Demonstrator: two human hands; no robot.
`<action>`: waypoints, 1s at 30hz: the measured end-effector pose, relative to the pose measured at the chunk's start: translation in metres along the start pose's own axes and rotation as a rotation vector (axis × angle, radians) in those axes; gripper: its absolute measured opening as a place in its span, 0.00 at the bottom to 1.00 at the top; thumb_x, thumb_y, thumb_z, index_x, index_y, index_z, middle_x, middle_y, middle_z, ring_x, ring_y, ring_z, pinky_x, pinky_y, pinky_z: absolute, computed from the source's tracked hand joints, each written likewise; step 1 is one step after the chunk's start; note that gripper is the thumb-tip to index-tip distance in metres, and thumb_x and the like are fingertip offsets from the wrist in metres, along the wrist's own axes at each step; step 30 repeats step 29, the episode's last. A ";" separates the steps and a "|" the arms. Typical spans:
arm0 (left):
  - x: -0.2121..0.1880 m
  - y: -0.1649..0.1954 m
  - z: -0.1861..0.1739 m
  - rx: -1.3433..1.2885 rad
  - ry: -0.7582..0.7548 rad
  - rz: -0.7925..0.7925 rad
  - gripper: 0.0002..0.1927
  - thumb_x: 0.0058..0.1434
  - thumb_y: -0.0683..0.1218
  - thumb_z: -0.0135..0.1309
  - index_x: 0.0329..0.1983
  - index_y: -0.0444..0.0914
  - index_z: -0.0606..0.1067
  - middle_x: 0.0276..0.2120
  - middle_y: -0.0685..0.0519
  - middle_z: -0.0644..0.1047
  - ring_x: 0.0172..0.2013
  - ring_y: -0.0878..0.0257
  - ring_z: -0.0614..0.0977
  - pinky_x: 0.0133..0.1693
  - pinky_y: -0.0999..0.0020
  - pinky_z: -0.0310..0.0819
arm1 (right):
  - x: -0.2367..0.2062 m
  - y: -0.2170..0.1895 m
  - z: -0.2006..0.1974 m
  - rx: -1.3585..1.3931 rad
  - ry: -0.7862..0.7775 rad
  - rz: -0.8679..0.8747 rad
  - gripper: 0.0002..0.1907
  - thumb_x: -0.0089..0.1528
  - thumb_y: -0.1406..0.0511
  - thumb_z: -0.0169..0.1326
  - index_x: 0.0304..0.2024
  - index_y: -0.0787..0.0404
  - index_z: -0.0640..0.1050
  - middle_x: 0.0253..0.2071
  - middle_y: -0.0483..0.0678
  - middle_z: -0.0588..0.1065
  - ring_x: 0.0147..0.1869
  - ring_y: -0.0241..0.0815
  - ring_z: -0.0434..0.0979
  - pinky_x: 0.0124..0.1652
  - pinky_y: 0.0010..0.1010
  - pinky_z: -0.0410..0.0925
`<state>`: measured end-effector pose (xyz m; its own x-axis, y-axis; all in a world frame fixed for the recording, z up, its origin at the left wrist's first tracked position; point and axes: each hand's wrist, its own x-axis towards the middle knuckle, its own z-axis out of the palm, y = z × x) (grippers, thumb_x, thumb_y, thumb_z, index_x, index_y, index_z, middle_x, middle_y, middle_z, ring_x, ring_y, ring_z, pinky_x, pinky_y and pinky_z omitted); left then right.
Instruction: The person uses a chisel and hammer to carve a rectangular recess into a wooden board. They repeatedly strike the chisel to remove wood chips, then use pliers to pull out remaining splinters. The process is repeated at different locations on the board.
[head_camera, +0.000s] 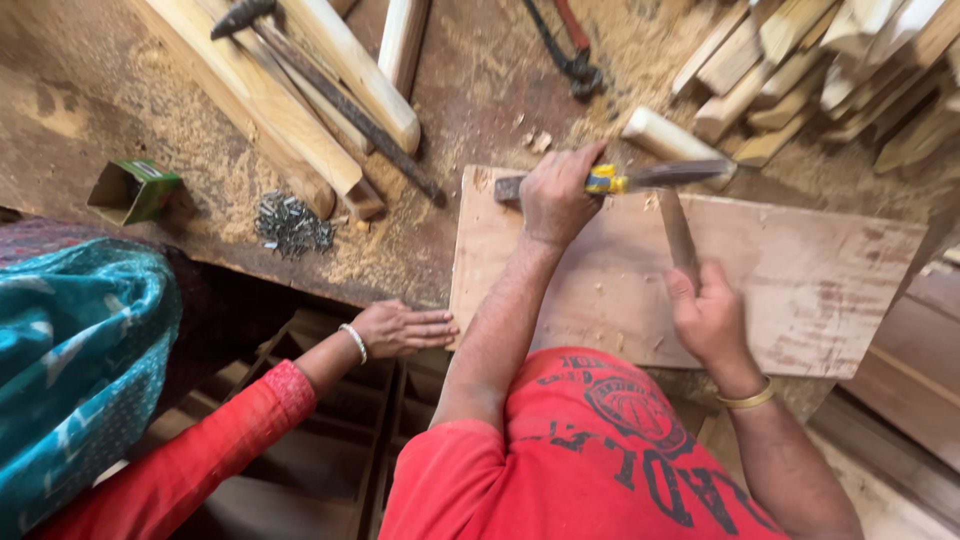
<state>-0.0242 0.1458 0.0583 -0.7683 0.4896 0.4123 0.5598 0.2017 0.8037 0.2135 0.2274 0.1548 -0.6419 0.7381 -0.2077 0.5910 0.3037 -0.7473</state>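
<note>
A co-worker's hand (400, 328) steadies the board (800, 290) at its near left edge. The right grip (708, 315) clasps a hammer handle (680, 235); beyond, the left grip (556, 195) holds a yellow-collared chisel (640, 178) across the board's far edge.

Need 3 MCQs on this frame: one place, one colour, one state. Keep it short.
1. Where does the nail pile lie?
A. on the board
B. on the sawdusty bench left of the board
C. in the green box

2. What colour is the band on the chisel?
A. yellow
B. white
C. black

3. What is the co-worker's hand doing?
A. holding a hammer
B. lying flat at the board's left edge
C. gripping the chisel

Key: B, nails sit on the bench; A, yellow shows beside the left hand; B, fingers flat at the edge. The right hand holds a wooden stick.
</note>
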 end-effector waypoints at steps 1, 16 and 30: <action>0.000 -0.001 0.002 0.024 -0.017 -0.008 0.15 0.58 0.39 0.61 0.49 0.39 0.78 0.33 0.53 0.79 0.32 0.59 0.80 0.36 0.64 0.75 | 0.000 0.002 0.000 -0.254 -0.109 -0.030 0.12 0.72 0.59 0.52 0.43 0.62 0.71 0.26 0.47 0.71 0.28 0.38 0.71 0.29 0.29 0.66; -0.019 -0.006 0.021 0.171 -0.124 -0.025 0.15 0.53 0.39 0.60 0.45 0.44 0.78 0.30 0.54 0.77 0.32 0.56 0.79 0.34 0.60 0.74 | 0.006 0.025 -0.007 0.566 0.252 0.099 0.10 0.78 0.57 0.48 0.45 0.53 0.72 0.29 0.43 0.73 0.26 0.34 0.71 0.29 0.28 0.66; -0.002 -0.020 0.029 0.167 -0.096 -0.031 0.17 0.57 0.40 0.63 0.49 0.47 0.79 0.34 0.56 0.80 0.36 0.62 0.82 0.39 0.66 0.77 | 0.000 0.040 0.008 0.298 -0.032 0.203 0.18 0.74 0.53 0.51 0.37 0.58 0.75 0.24 0.48 0.71 0.23 0.37 0.70 0.26 0.29 0.67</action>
